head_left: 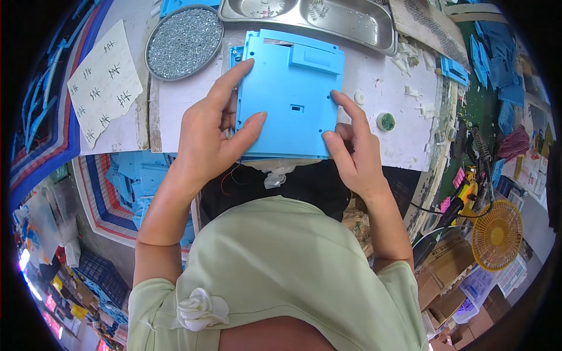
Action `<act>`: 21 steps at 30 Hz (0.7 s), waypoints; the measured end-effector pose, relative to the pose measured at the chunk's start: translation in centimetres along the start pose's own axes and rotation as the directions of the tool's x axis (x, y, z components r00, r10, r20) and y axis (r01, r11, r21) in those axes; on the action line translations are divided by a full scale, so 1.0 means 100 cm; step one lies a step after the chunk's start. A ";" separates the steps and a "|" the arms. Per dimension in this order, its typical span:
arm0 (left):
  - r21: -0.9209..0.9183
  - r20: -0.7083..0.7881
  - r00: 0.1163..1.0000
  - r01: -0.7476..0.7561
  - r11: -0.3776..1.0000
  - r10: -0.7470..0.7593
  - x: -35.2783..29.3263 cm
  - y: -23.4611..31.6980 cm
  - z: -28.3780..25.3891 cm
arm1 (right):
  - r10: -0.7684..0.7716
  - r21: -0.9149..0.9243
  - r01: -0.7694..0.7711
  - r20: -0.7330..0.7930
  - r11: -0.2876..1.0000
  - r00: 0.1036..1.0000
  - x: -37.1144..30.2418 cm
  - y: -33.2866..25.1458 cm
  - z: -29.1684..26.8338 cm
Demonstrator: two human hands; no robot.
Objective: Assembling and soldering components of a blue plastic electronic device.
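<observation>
Screws fill the round metal dish [184, 42] at the far left of the white worktop [386, 140], a heap of small silvery pieces reaching its rim. Beside it, at the far middle, stands one oblong steel tray [351, 23] with two hollows; each holds only a thin scatter of small parts, too small to tell apart.

One blue plastic panel [290, 93] lies at the near edge of the worktop, between the two hands. The left hand [208, 137] grips its left edge: the thumb lies across the panel's face, the forefinger stretches up along the side, and the other fingers curl under. The right hand [354, 152] presses on the panel's near right corner with forefinger and thumb, the remaining fingers folded and hidden behind them.

Two small round things sit on the worktop just right of the panel: one white ring [359, 97] and one green-centred cap [386, 121]. More blue plastic parts [497, 58] are piled at the far right.

One torn white paper sheet [105, 82] with dark handwritten marks lies at the far left. At the near right are brown cardboard boxes [445, 269] and one yellow fan [497, 235].
</observation>
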State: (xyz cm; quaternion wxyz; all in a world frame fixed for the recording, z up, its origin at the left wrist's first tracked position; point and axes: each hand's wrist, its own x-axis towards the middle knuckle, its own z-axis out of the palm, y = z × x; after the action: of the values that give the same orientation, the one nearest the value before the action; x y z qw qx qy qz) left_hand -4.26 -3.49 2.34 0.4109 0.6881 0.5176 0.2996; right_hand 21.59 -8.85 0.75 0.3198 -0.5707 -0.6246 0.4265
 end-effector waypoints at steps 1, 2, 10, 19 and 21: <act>-0.025 -0.003 1.000 0.016 1.000 -0.016 -0.003 0.001 0.000 | 0.008 0.007 -0.008 0.009 1.000 1.000 0.000 0.000 -0.001; -0.046 -0.010 0.999 0.035 0.998 -0.036 -0.006 0.003 0.000 | 0.012 0.019 -0.012 0.024 1.000 1.000 0.002 -0.001 -0.002; -0.045 -0.033 0.999 -0.033 0.998 0.032 -0.009 0.000 0.003 | 0.002 -0.036 -0.002 0.022 0.999 1.000 -0.001 0.000 -0.006; -0.035 -0.124 0.992 0.008 0.999 -0.013 -0.030 -0.013 0.008 | -0.222 -0.312 0.243 0.103 0.918 0.970 0.022 -0.009 -0.007; -0.037 -0.139 0.990 0.024 0.999 -0.029 -0.033 -0.012 0.010 | -0.255 -0.354 0.281 0.117 0.892 0.960 0.022 -0.009 -0.007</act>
State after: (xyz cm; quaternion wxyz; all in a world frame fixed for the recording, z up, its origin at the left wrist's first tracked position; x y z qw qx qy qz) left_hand -4.94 -6.75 0.80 0.3898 0.6511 0.5488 0.3507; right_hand 21.52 -6.53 1.64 0.2421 -0.5140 -0.7763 0.2731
